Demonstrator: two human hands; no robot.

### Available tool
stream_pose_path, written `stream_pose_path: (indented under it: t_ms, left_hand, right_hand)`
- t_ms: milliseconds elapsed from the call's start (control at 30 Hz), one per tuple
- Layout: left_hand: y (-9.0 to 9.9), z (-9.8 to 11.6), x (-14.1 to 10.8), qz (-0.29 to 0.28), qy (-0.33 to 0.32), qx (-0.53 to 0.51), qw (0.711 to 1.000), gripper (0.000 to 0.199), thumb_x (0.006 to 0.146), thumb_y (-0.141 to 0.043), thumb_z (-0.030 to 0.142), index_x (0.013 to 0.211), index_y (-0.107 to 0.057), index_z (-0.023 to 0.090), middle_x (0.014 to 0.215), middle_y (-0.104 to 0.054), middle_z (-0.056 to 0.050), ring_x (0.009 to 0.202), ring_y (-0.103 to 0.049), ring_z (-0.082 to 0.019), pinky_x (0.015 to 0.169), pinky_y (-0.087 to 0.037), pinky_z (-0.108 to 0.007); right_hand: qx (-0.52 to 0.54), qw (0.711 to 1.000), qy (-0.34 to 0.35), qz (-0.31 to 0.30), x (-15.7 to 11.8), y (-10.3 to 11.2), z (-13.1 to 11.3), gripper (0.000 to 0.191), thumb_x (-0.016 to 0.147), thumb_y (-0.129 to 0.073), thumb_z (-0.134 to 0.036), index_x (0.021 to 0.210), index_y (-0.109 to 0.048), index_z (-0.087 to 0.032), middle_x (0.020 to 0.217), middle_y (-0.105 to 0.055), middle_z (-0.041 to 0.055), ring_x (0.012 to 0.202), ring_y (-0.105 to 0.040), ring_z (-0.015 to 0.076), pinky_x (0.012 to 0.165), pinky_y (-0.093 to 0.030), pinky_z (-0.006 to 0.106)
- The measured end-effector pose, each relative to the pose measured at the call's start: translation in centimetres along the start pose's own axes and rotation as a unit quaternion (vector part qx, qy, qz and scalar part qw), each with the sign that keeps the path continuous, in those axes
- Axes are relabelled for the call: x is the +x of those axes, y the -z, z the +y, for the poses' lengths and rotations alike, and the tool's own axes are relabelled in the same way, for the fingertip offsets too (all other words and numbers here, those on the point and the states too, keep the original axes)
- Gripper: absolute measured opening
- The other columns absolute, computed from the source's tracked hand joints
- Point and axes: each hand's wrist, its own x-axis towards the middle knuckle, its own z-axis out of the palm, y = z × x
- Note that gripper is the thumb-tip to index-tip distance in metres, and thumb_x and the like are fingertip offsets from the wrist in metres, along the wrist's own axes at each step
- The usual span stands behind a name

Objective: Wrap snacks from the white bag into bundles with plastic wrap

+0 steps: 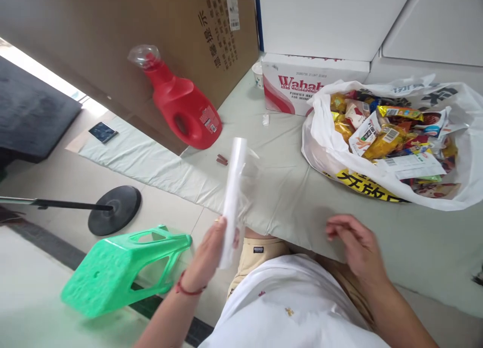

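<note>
My left hand (211,247) is closed around the lower part of a roll of clear plastic film (234,187). The roll stands nearly upright in front of the table's edge, with a loose, see-through flap on its right side. A red cord circles the left wrist. My right hand (356,247) is off to the right by the table's front edge, apart from the roll. Its fingers are curled in, thumb against the forefinger, and no object shows in them. Beyond it sits a white plastic bag (315,137) filled with packaged snacks (388,139).
A red jug (184,101) with plastic over its top leans by a large carton (113,51). Two brown sticks (222,160) and a paper cup (257,75) are on the cloth-covered table (279,187). A water carton (290,84) stands behind. Left are a phone (103,132) and green stool (101,277).
</note>
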Motion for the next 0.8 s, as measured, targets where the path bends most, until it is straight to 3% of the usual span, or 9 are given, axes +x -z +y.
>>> stream_pose_path:
  t_ms: [67,133,200,300,433,567,633,733,800]
  left_hand:
    - [-4.1,0.1,-0.2,-0.061,0.008,-0.038,0.997,0.069,0.096,-0.044,0.085,0.079,-0.063,0.021,0.070,-0.063,-0.004,0.061,-0.055,-0.017,0.057,-0.045,-0.030]
    - [-7.5,0.2,0.0,-0.092,0.018,-0.076,0.993,0.064,0.094,-0.049,0.085,0.084,-0.060,0.022,0.071,-0.062,-0.002,0.061,-0.054,-0.016,0.059,-0.045,-0.029]
    - [-9.9,0.3,0.3,-0.103,0.012,-0.109,0.989,0.057,0.093,-0.058,0.081,0.089,-0.057,0.024,0.074,-0.061,0.000,0.064,-0.055,-0.016,0.063,-0.047,-0.029]
    - [-11.9,0.3,0.7,-0.119,-0.025,-0.117,0.986,0.051,0.094,-0.063,0.074,0.090,-0.056,0.024,0.079,-0.058,0.001,0.073,-0.054,-0.016,0.070,-0.047,-0.029]
    - [-12.6,0.0,1.0,-0.121,-0.059,-0.122,0.983,0.049,0.097,-0.061,0.071,0.089,-0.058,0.023,0.083,-0.058,0.000,0.080,-0.052,-0.017,0.076,-0.047,-0.030]
    - [-13.1,-0.7,1.1,-0.067,-0.076,-0.131,0.986,0.045,0.100,-0.059,0.069,0.096,-0.063,0.024,0.092,-0.064,-0.003,0.087,-0.057,-0.019,0.081,-0.050,-0.031]
    - [-13.2,-0.9,1.3,-0.056,-0.058,-0.156,0.984,0.045,0.094,-0.068,0.068,0.106,-0.062,0.025,0.094,-0.065,-0.002,0.085,-0.060,-0.019,0.075,-0.052,-0.031]
    - [-12.9,-0.7,1.8,-0.098,0.001,-0.232,0.968,0.054,0.080,-0.087,0.060,0.109,-0.057,0.025,0.079,-0.059,0.004,0.064,-0.055,-0.014,0.059,-0.048,-0.028]
    - [-12.3,-0.4,2.2,-0.155,0.038,-0.305,0.939,0.055,0.075,-0.091,0.055,0.104,-0.059,0.022,0.074,-0.059,0.005,0.060,-0.055,-0.012,0.059,-0.047,-0.027]
  right_hand:
    - [0.052,0.996,-0.022,-0.075,1.2,-4.2,-0.7,0.046,0.091,-0.071,-0.066,0.110,-0.076,-0.024,0.098,-0.076,0.0106,0.091,-0.072,0.0260,0.077,-0.063,0.040]
    - [0.110,0.989,-0.033,-0.094,2.4,-8.0,-1.2,0.063,0.090,-0.063,-0.078,0.119,-0.071,-0.023,0.112,-0.075,0.0127,0.106,-0.071,0.0277,0.081,-0.064,0.039]
    - [0.125,0.987,-0.035,-0.091,3.5,-10.8,-1.2,0.068,0.092,-0.052,-0.084,0.114,-0.068,-0.022,0.108,-0.074,0.0116,0.099,-0.070,0.0259,0.078,-0.062,0.037]
    - [0.035,0.999,0.023,-0.012,4.4,-12.9,-0.9,0.061,0.098,-0.044,-0.081,0.090,-0.060,-0.023,0.083,-0.068,0.0052,0.075,-0.062,0.0206,0.070,-0.053,0.033]
    - [-0.109,0.980,0.140,0.087,5.1,-12.6,-0.7,0.055,0.105,-0.035,-0.072,0.080,-0.050,-0.025,0.073,-0.061,0.0036,0.070,-0.056,0.0203,0.070,-0.044,0.033]
    - [-0.162,0.971,0.161,0.069,6.4,-11.4,-0.9,0.051,0.108,-0.033,-0.065,0.077,-0.047,-0.027,0.064,-0.055,0.0000,0.061,-0.049,0.0179,0.062,-0.038,0.031]
    - [-0.170,0.970,0.164,0.057,7.1,-10.8,-1.1,0.051,0.107,-0.038,-0.065,0.075,-0.046,-0.026,0.060,-0.050,-0.0028,0.057,-0.046,0.0158,0.059,-0.036,0.029]
    - [-0.147,0.975,0.160,0.047,7.7,-9.7,-1.9,0.050,0.105,-0.045,-0.068,0.081,-0.054,-0.025,0.057,-0.049,-0.0048,0.054,-0.046,0.0144,0.056,-0.037,0.028]
    - [-0.111,0.983,0.140,0.030,7.6,-9.0,-2.9,0.051,0.102,-0.048,-0.073,0.090,-0.060,-0.025,0.056,-0.049,-0.0058,0.050,-0.046,0.0142,0.050,-0.037,0.027]
